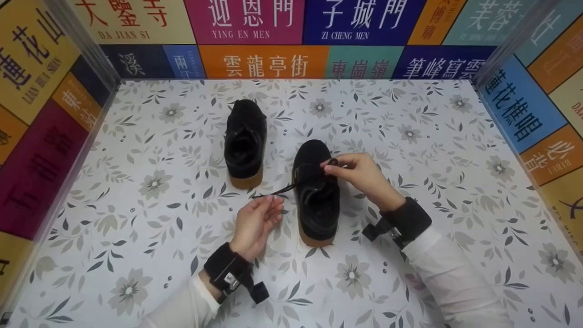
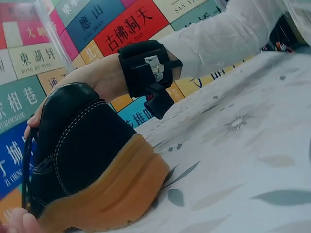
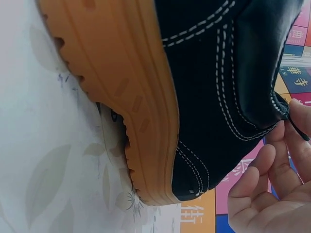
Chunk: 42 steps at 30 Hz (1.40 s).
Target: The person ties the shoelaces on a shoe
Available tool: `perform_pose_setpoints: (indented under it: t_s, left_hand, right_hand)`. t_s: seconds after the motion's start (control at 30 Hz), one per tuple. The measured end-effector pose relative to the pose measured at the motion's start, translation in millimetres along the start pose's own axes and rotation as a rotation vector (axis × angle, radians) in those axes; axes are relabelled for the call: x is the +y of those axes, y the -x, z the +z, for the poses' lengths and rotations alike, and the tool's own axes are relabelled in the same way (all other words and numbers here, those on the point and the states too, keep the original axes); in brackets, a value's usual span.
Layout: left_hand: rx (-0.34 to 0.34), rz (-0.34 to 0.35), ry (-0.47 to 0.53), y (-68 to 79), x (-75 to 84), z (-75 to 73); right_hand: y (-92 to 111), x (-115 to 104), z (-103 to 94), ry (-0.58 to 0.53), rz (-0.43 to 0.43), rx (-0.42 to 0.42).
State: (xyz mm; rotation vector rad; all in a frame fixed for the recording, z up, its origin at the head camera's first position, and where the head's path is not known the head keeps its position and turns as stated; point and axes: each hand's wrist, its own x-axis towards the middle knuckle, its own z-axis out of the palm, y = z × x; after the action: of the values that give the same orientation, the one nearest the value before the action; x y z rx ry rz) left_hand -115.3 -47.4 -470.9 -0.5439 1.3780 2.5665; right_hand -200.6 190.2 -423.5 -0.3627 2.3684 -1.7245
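Observation:
A black shoe (image 1: 315,218) with a brown sole stands upright on the floral surface, toe pointing away. My left hand (image 1: 256,223) is off its left side, thumb and forefinger pinching a dark shoelace (image 1: 291,186) that runs taut from the shoe. On the other side, my right hand (image 1: 362,175) pinches lace near the eyelets. Fingers of the right hand (image 3: 272,179) show beside the shoe's eyelet flap in the right wrist view. In the left wrist view, the shoe's sidewall (image 2: 97,145) hides part of the right hand (image 2: 92,75).
Another black shoe (image 1: 246,141) stands farther back to the left, toe away. Colourful panels with printed characters (image 1: 266,66) border the surface at the back and both sides. Each wrist wears a black strap (image 1: 407,221) with a small camera.

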Motion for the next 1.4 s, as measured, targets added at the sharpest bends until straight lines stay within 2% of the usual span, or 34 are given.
perform_pose_setpoints:
  t_s: [0.03,0.1,0.17,0.27,0.33,0.43,0.5,0.6,0.73,0.87,1.2,1.4]
  left_hand:
    - [-0.024,0.056,-0.06,-1.0,3.3,3.8]
    - [-0.094,0.217,-0.255,-4.0,12.2,12.1]
    - [-0.166,0.405,-0.508,-3.7,24.6,22.2]
    - [-0.245,0.668,-0.853,-7.9,37.2,34.7]
    - [-0.277,0.781,-0.994,-10.9,41.3,42.9]
    - [-0.278,0.886,-1.139,-20.6,38.8,50.6]
    - [-0.267,0.917,-1.2,-25.5,36.4,54.3]
    - [-0.254,0.909,-1.252,-32.4,32.6,56.3]
    - [-0.26,0.871,-1.253,-39.8,29.7,54.8]
    - [-0.26,0.868,-1.251,-44.8,29.3,51.6]
    - [-0.239,0.922,-1.19,-47.4,38.8,54.4]
    - [-0.224,0.943,-1.191,-46.5,42.8,58.5]
  right_hand:
    - [0.0,-0.9,0.0,0.004,-0.001,-0.001]
    - [0.1,-2.3,0.3,0.008,-0.007,-0.004]
    - [2.9,-10.7,1.3,0.013,-0.004,-0.009]
    - [3.1,-10.9,1.4,0.013,-0.011,-0.011]
    - [3.1,-10.6,1.3,0.019,-0.012,-0.008]
    - [0.4,-2.5,0.4,0.023,-0.028,-0.001]
    - [0.5,-2.5,0.4,0.024,-0.031,0.005]
    - [0.9,-2.6,0.5,0.017,-0.03,0.008]
    - [0.7,-2.2,0.2,0.014,-0.025,0.006]
    - [1.2,-3.6,-0.7,-0.003,-0.019,0.0]
    - [2.9,-5.2,0.1,-0.026,-0.026,0.02]
    - [3.1,-5.8,0.2,-0.05,0.009,0.031]
